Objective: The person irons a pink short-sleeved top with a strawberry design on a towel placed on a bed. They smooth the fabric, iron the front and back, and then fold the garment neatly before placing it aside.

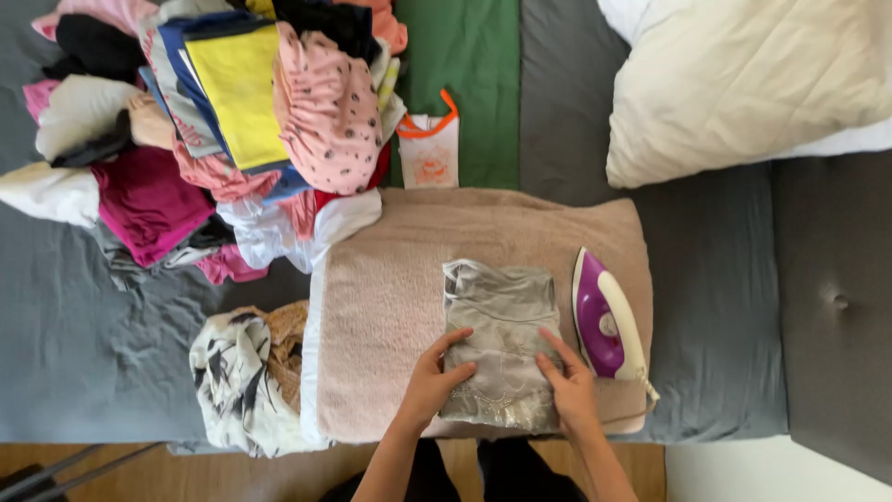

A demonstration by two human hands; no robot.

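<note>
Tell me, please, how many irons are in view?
1. The purple and white iron lies on the pink towel, just right of the folded grey garment that the left hand and right hand press.

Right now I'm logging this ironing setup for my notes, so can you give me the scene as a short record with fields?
Surface: pink-beige towel spread on a grey bed sheet
Left hand: resting on the folded grey-beige garment, left edge
Right hand: pressing that garment's lower right edge
Iron: purple and white iron, lying on the towel, right of the garment
Laundry: heap of mixed coloured clothes, upper left
Bedding: white pillow, upper right
</note>
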